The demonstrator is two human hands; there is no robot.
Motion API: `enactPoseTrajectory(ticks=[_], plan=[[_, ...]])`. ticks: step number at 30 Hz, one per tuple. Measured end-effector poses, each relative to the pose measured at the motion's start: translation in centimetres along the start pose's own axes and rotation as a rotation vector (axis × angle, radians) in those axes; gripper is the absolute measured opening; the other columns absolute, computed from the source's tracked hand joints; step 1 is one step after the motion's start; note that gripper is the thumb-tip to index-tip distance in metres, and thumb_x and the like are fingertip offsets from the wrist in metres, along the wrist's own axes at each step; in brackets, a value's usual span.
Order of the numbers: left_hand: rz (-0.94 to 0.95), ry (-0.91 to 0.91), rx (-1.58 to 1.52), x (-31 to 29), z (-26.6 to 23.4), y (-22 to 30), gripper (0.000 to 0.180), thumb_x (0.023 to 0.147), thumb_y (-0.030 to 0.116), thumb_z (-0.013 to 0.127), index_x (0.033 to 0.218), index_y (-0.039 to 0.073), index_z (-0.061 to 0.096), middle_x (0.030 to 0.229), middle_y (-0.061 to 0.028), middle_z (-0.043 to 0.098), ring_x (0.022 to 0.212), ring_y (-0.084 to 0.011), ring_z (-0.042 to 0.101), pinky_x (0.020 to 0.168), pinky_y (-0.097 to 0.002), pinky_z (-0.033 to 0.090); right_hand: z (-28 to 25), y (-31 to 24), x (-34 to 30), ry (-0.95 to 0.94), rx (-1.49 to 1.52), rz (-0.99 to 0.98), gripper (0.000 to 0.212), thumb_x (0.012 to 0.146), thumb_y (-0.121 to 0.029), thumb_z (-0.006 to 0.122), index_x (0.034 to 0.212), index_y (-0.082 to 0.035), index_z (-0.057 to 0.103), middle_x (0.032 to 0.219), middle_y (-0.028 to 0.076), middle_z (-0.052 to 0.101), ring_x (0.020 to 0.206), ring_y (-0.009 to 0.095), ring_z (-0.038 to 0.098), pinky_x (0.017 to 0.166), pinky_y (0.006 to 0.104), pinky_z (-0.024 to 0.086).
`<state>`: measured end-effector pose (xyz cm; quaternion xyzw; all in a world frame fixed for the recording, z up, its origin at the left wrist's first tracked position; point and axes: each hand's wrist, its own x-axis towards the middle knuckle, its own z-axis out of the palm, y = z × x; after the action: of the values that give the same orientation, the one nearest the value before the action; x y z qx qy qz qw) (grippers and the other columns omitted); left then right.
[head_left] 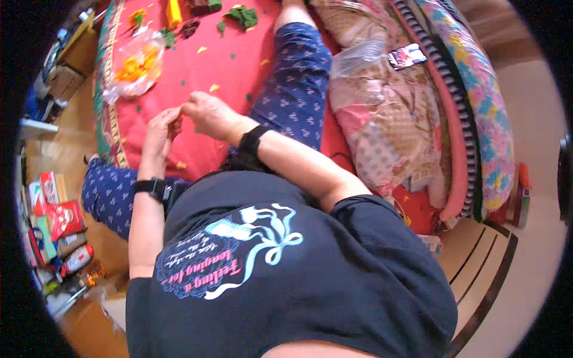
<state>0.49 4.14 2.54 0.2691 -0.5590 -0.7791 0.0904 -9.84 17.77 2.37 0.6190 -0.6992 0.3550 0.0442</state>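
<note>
Over the red bed sheet, my left hand and my right hand meet at the fingertips. Both are closed in a pinch; whatever lies between the fingers is too small or hidden to make out. Beyond them to the left is a clear plastic bag with orange-yellow petal-like pieces in it. An orange-yellow flower with green leaves, a long yellow piece, a dark maroon clump and green leaf pieces lie at the far edge.
My legs in blue patterned trousers spread to both sides of the hands. At right, a phone and a clear plastic sleeve rest on a patchwork quilt beside long bolsters. Packages crowd the left floor.
</note>
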Motion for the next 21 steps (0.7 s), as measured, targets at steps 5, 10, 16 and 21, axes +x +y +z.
enactPoseTrajectory(ticks=[5, 10, 16, 21], plan=[[-0.19, -0.013, -0.158, 0.4, 0.1, -0.1, 0.009, 0.081, 0.016, 0.06, 0.085, 0.008, 0.06, 0.072, 0.0021, 0.058, 0.061, -0.0064, 0.052, 0.057, -0.0183, 0.043, -0.5, -0.6, -0.2, 0.012, -0.038, 0.095, 0.009, 0.068, -0.007, 0.052, 0.076, -0.002, 0.053, 0.079, 0.015, 0.054, 0.077, 0.031, 0.055, 0.069, 0.0386, 0.046], [-0.185, -0.051, -0.139, -0.2, 0.4, 0.6, 0.009, 0.081, 0.016, 0.06, 0.085, 0.009, 0.06, 0.074, 0.0026, 0.058, 0.061, -0.0058, 0.052, 0.055, -0.0172, 0.042, -0.6, -0.2, -0.2, 0.059, -0.034, 0.051, 0.009, 0.069, -0.008, 0.052, 0.076, -0.004, 0.054, 0.079, 0.013, 0.054, 0.077, 0.03, 0.056, 0.069, 0.0379, 0.047], [-0.155, -0.157, -0.012, 0.1, -1.0, 0.6, 0.011, 0.081, 0.018, 0.06, 0.085, 0.008, 0.06, 0.071, 0.0025, 0.057, 0.058, -0.0035, 0.049, 0.05, -0.0151, 0.037, -0.7, -0.4, -0.2, 0.016, -0.044, 0.006, 0.011, 0.067, -0.011, 0.054, 0.077, -0.006, 0.057, 0.081, 0.011, 0.056, 0.079, 0.029, 0.057, 0.067, 0.0378, 0.048], [-0.142, -0.135, 0.223, -0.2, -1.0, 1.0, 0.013, 0.082, 0.019, 0.061, 0.083, 0.006, 0.06, 0.066, 0.0014, 0.056, 0.053, -0.0025, 0.046, 0.046, -0.0157, 0.034, -1.2, -0.8, -0.1, -0.044, -0.086, -0.021, 0.011, 0.065, -0.012, 0.056, 0.075, -0.007, 0.058, 0.082, 0.008, 0.058, 0.08, 0.028, 0.058, 0.067, 0.0366, 0.048]])
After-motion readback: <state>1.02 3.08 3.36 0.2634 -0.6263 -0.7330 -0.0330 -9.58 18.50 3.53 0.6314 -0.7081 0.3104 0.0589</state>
